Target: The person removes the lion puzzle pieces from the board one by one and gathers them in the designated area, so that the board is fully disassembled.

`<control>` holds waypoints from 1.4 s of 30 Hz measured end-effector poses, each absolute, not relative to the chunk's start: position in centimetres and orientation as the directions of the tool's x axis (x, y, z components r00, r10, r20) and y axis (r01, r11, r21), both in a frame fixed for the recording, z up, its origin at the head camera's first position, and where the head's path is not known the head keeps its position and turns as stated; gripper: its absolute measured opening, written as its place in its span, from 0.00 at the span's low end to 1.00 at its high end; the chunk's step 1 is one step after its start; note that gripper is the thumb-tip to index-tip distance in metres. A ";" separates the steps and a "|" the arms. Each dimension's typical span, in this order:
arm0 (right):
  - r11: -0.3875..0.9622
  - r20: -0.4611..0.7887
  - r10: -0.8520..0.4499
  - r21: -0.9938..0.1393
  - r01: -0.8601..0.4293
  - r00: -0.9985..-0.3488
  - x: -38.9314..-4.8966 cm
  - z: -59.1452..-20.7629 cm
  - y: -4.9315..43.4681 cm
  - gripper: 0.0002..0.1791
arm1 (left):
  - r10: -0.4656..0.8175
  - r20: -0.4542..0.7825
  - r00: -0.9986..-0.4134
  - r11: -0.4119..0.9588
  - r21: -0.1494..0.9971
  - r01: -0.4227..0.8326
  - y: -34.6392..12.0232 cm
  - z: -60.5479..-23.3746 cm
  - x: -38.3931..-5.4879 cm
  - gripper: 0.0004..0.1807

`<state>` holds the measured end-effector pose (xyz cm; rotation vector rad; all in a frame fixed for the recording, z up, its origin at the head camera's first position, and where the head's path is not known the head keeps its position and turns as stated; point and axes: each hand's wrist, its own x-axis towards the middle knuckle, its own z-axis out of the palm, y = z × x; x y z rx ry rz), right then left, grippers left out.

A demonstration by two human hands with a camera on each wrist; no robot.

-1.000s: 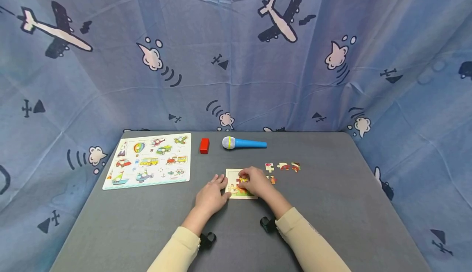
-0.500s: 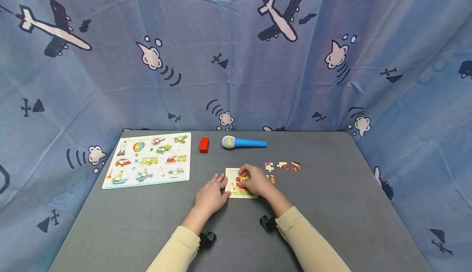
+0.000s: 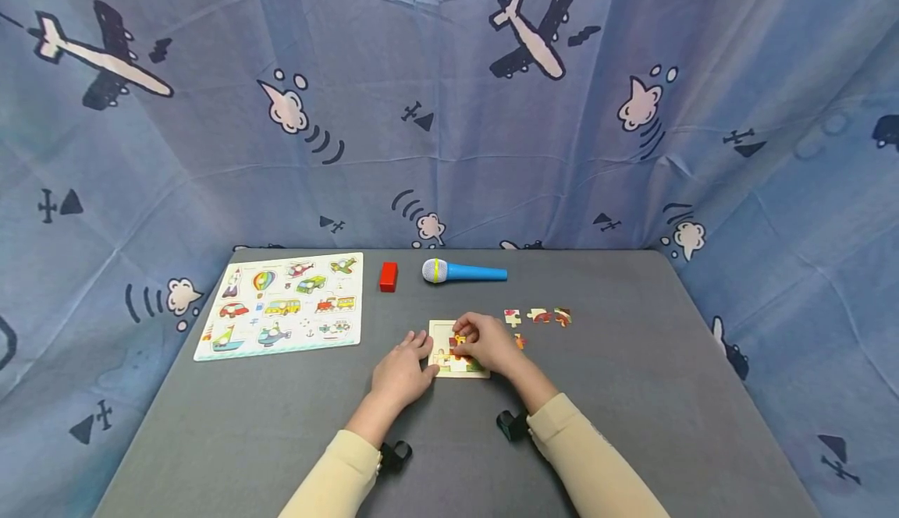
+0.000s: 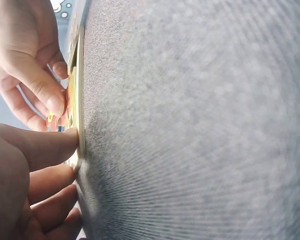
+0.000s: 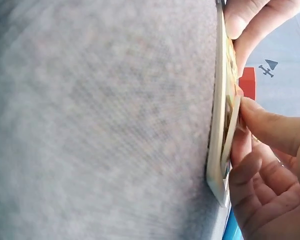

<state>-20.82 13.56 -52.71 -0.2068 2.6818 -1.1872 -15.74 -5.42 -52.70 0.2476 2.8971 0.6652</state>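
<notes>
A small square jigsaw tray [image 3: 439,331] with a pale wooden rim lies on the grey table, its lower part filled with colourful pieces. My left hand [image 3: 400,374] rests at its left side, fingers extended along the edge and thumb at the near corner. Over the tray, my right hand [image 3: 489,344] pinches a puzzle piece [image 5: 233,127] between thumb and fingers. In the right wrist view this piece is tilted, one end raised above the tray and the other down inside it. The right fingers hide part of the picture in the head view.
Loose puzzle pieces [image 3: 540,316] lie right of the tray, one [image 3: 520,342] close beside the right hand. Behind stand a red block [image 3: 389,277] and a blue toy microphone [image 3: 477,273]. A vehicle picture board [image 3: 281,307] lies at the left; a patterned curtain [image 3: 449,112] hangs behind.
The right hand's fingers shift slightly over the tray, and the pinched piece changes its angle a little. The left hand stays in place at the tray's edge.
</notes>
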 end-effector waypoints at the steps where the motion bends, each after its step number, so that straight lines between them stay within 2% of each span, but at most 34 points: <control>1: 0.664 -0.130 -0.203 -0.746 -0.039 -0.970 -20.8 -52.7 13.6 0.13 | 0.195 -0.116 -0.974 0.889 0.441 0.126 -5.4 -52.7 -15.7 0.31; 9: 0.676 -0.092 -0.208 -0.733 -0.075 -0.974 -20.6 -52.6 13.6 0.11 | 0.192 -0.116 -0.975 0.890 0.438 0.123 -5.3 -52.8 -15.9 0.31; 20: 0.616 -0.103 -0.256 -0.784 -0.080 -0.961 -20.7 -52.7 14.1 0.09 | 0.185 -0.129 -0.974 0.896 0.429 0.113 -5.1 -52.5 -16.2 0.31; 26: 0.635 -0.112 -0.254 -0.769 -0.078 -0.961 -20.7 -52.8 14.0 0.07 | 0.131 -0.091 -0.987 0.894 0.441 0.078 -4.4 -52.6 -16.2 0.29; 32: 0.626 -0.105 -0.273 -0.774 -0.093 -0.956 -20.8 -52.7 13.7 0.07 | 0.064 -0.053 -0.997 0.931 0.362 0.041 -3.3 -52.8 -16.3 0.36; 42: 0.607 -0.074 -0.276 -0.786 -0.114 -0.958 -20.5 -53.0 13.9 0.06 | 0.043 -0.092 -0.995 0.944 0.330 0.010 -2.6 -52.5 -16.7 0.34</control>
